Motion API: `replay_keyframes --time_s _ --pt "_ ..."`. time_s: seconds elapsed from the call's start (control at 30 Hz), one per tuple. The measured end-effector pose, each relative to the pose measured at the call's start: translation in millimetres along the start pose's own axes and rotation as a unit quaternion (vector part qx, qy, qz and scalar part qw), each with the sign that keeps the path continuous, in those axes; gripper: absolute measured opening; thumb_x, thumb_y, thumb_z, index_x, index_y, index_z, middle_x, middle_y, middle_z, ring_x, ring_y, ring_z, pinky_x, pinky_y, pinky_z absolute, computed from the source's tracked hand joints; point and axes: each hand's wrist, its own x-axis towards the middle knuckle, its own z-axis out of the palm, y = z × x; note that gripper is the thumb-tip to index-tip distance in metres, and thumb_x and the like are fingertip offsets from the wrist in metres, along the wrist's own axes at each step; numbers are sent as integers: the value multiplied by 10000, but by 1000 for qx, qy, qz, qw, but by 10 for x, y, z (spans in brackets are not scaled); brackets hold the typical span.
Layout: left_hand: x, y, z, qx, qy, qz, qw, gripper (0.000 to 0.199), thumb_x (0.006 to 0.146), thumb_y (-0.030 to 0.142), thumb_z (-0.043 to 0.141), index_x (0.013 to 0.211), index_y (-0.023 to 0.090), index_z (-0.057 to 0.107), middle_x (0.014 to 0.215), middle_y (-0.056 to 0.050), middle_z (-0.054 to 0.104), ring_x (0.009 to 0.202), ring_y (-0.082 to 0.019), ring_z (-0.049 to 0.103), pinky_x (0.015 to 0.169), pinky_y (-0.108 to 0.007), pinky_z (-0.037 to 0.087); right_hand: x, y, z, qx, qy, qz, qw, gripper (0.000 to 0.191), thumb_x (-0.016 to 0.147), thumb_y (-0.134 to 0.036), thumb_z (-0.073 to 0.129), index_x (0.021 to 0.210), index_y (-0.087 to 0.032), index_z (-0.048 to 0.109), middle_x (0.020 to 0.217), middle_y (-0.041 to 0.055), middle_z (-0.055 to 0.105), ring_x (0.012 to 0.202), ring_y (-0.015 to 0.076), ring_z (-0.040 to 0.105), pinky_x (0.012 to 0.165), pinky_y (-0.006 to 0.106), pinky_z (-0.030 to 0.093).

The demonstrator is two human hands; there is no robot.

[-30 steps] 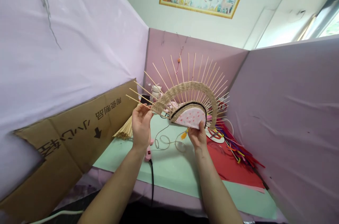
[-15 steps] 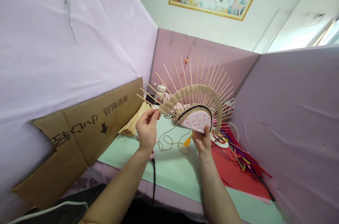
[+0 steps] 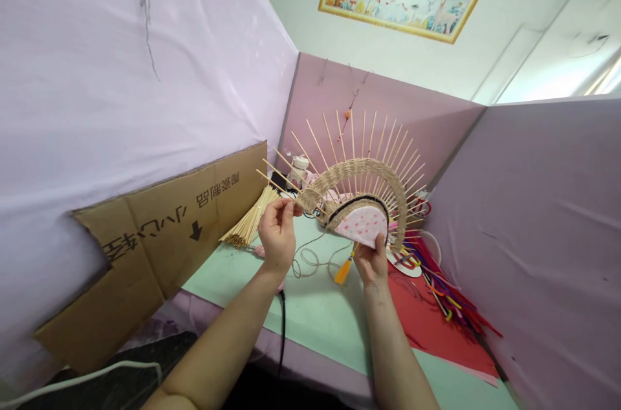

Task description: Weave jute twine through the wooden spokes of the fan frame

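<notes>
A half-round woven fan is held up over the table, its thin wooden sticks spreading out past a band of twisted tan cord. Its centre is a white half-disc with pink spots, edged in black. My right hand grips this centre from below, thumb on the front. At the left end of the band, my left hand is closed in a pinch; whether its fingertips hold the band, a stick or the cord is unclear. A yellow tassel hangs below the fan. Loose cord curls on the table behind.
Left on the green tabletop lies a bundle of sticks, beside a cardboard sheet. Red paper and coloured pipe cleaners are at right. A black cable drops over the front edge. Fabric-covered partitions surround the table.
The camera view has shifted slightly, so the whole scene sits a little to the right. Both hands keep their hold, and the fan stays in nearly the same pose.
</notes>
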Motion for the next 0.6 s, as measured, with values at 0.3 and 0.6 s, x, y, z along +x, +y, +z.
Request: replay_keyframes --time_s 0.3,0.6 --pt "31 18 38 -118 -31 -108 987 326 811 481 679 910 187 578 811 -17 670 709 -138 683 739 -317 584 -64 -15 105 21 36 10 999 202 963 -227 522 949 -233 724 884 -28 783 835 47 726 782 144 573" --pt "90 311 -230 301 11 241 922 130 832 307 672 910 208 703 913 -58 459 907 -207 488 860 -391 412 -52 -50 43 -16 2 -18 1000 136 866 -208 667 981 -257 721 989 -28 774 901 72 721 871 210 571"
